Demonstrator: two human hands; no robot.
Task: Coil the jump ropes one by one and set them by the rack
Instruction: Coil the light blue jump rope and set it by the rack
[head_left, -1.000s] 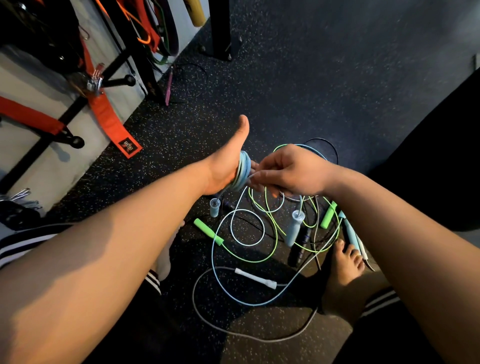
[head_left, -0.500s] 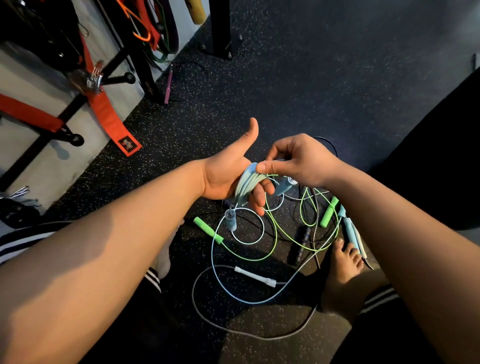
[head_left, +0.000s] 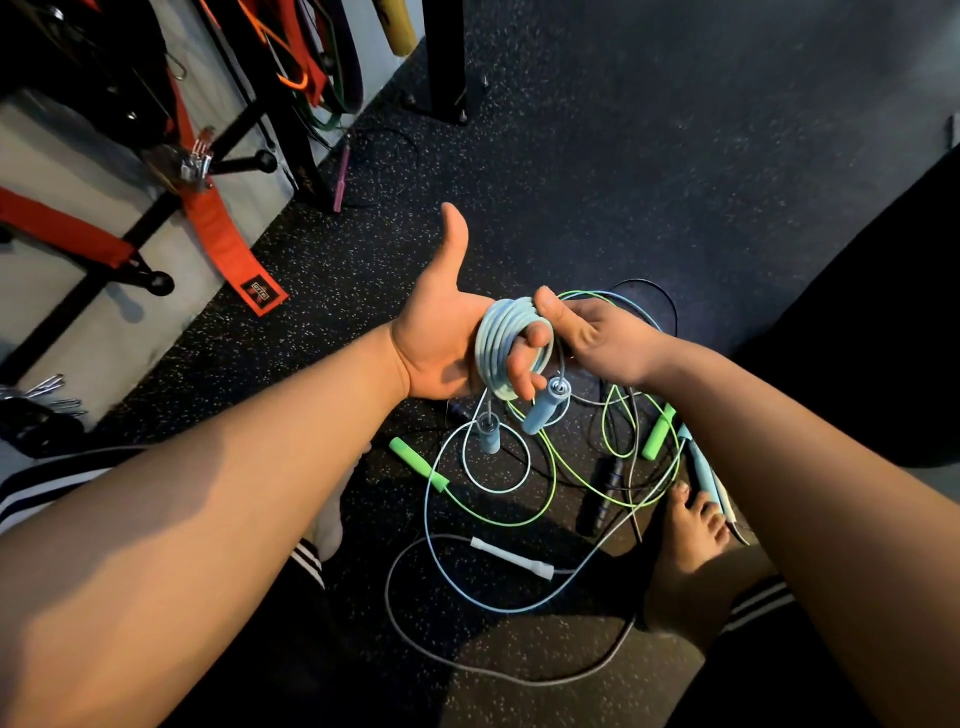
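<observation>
Head camera: a person is sitting on the speckled gym floor (head_left: 649, 156), winding a pale blue jump rope (head_left: 501, 345) around the fingers of the left hand (head_left: 441, 338), thumb up and palm open, so that grip is carrying the coil rather than clamping it. The right hand (head_left: 597, 338) is pressing against the outer turns, its grip pinching the last loop, though the fingertips are hidden behind the coil. Both blue handles (head_left: 543, 410) are dangling just below the hands, over a tangle of ropes still lying loose on the floor: a green rope (head_left: 540, 467) with green handles (head_left: 418, 464), a grey-white rope (head_left: 511, 558) and a dark one. The rack (head_left: 249, 119) is standing well apart at upper left, hung with orange straps (head_left: 223, 244).

The risk appears to be the coil springing open: with the left fingers spread and nothing tying the turns, any slackening of the right pinch could be letting the loops slide off. The swinging handles could also be snagging the green rope beneath, dragging the pile along when the coil is being carried toward the rack.
</observation>
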